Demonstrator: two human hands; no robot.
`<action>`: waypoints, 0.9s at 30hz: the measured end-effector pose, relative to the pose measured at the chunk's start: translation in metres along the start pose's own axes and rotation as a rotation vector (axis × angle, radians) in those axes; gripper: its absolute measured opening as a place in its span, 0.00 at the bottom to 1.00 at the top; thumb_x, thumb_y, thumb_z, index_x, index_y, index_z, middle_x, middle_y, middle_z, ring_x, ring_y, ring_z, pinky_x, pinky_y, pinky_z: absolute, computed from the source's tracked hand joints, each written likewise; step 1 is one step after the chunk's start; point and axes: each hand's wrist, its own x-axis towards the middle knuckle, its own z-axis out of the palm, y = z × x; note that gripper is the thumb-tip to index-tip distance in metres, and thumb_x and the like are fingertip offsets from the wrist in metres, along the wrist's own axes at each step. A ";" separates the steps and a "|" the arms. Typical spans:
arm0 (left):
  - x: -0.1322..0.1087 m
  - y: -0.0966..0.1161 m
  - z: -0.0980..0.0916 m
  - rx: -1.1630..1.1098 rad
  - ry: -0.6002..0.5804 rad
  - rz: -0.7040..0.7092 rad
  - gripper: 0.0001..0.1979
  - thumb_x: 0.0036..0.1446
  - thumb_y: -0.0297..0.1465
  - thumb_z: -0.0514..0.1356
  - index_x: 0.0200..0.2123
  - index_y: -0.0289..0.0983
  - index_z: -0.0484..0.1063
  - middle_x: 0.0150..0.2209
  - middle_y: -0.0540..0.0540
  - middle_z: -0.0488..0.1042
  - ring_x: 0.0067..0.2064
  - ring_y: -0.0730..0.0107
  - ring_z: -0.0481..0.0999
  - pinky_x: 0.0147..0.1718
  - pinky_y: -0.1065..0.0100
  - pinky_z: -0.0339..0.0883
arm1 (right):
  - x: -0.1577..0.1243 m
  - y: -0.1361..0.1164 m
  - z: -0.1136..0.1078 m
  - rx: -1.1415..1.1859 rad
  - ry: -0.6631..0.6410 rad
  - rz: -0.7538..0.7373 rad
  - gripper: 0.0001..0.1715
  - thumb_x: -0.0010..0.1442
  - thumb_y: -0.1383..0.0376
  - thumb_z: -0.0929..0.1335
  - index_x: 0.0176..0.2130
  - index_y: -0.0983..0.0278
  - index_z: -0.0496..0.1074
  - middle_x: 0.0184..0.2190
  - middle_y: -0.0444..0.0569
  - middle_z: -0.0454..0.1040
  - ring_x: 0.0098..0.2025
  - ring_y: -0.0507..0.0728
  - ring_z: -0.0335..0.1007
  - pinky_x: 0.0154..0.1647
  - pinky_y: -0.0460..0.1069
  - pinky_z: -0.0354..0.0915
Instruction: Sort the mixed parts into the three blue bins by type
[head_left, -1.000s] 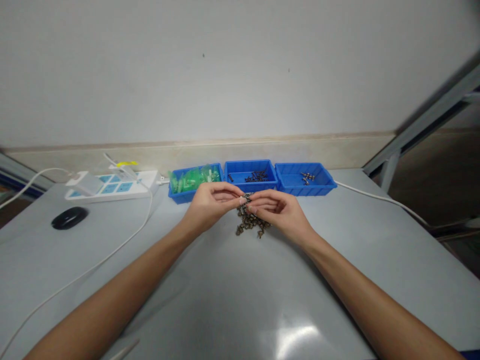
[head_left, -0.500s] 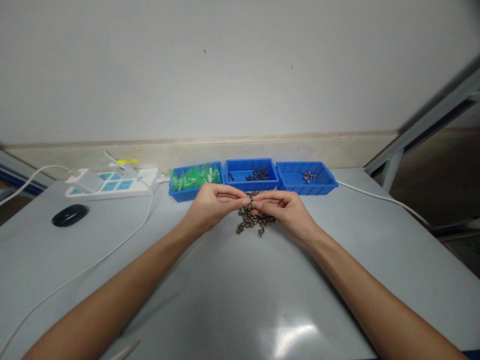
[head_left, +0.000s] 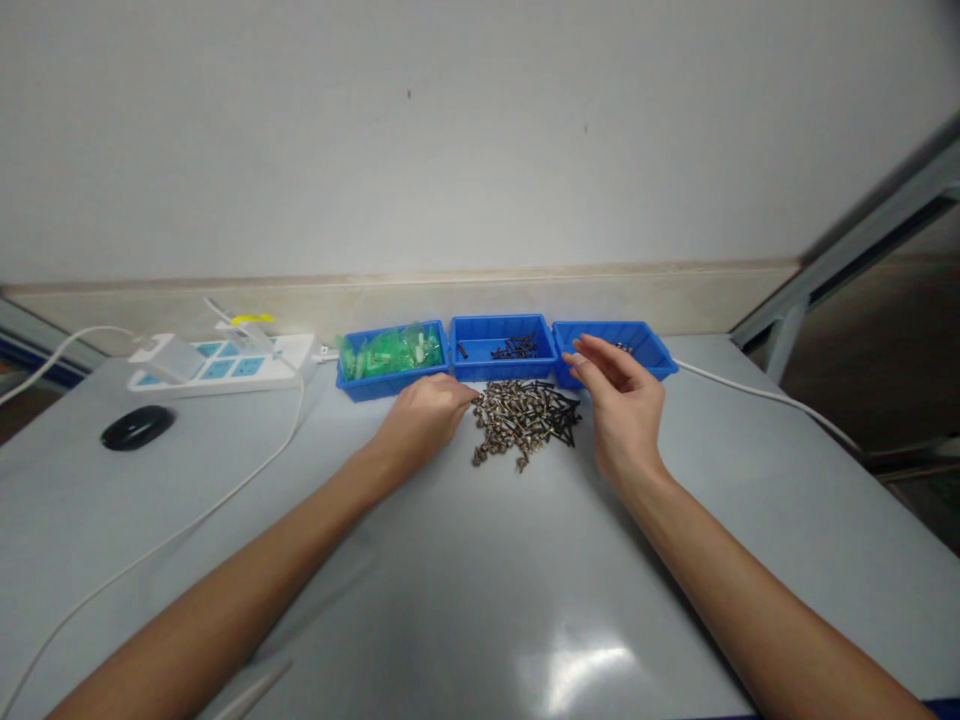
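"Your surface?"
"Smooth grey table (head_left: 450, 570), white wall (head_left: 480, 160) behind; brassy-and-black metal screws (head_left: 516, 418) heaped on it."
"Hands?"
"Now parted: your right hand (head_left: 624, 405), loosely open, at a blue plastic bin (head_left: 658, 358); left hand (head_left: 424, 415) at the heap, grip unclear."

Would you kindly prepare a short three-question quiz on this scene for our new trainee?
1. Multiple choice: which blue tray holds the green items: A) left, B) middle or C) right?
2. True or false: the screw pile lies directly on the table.
3. Fill in: seen from the camera, the ____ partly hides the right tray.
Key: 1. A, the left tray. 2. True. 3. The word is "right hand".
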 end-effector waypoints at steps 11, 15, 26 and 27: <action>0.001 0.002 -0.009 0.064 0.011 -0.010 0.08 0.65 0.27 0.58 0.36 0.33 0.77 0.35 0.40 0.80 0.39 0.60 0.79 0.40 0.63 0.71 | -0.011 -0.008 0.005 -0.043 -0.201 0.018 0.08 0.56 0.62 0.73 0.39 0.61 0.78 0.33 0.47 0.81 0.27 0.52 0.73 0.31 0.50 0.71; 0.003 0.005 -0.014 -0.111 0.069 -0.021 0.06 0.62 0.25 0.60 0.35 0.34 0.77 0.30 0.46 0.80 0.32 0.68 0.78 0.35 0.69 0.68 | -0.012 -0.007 0.004 -0.087 -0.362 0.038 0.09 0.57 0.62 0.72 0.39 0.62 0.78 0.29 0.46 0.80 0.26 0.52 0.73 0.31 0.50 0.71; 0.004 0.017 -0.021 -0.305 0.095 -0.074 0.04 0.57 0.25 0.62 0.32 0.35 0.79 0.30 0.47 0.82 0.32 0.70 0.80 0.38 0.71 0.72 | -0.017 -0.003 0.004 -0.192 -0.661 0.060 0.14 0.56 0.61 0.74 0.42 0.64 0.80 0.33 0.49 0.81 0.32 0.54 0.76 0.34 0.49 0.71; 0.004 0.019 -0.023 -0.318 0.106 -0.074 0.04 0.57 0.25 0.62 0.32 0.35 0.79 0.30 0.48 0.82 0.32 0.70 0.80 0.38 0.72 0.72 | -0.018 -0.003 0.004 -0.198 -0.700 0.067 0.15 0.56 0.60 0.75 0.43 0.64 0.80 0.33 0.49 0.81 0.32 0.54 0.76 0.34 0.49 0.71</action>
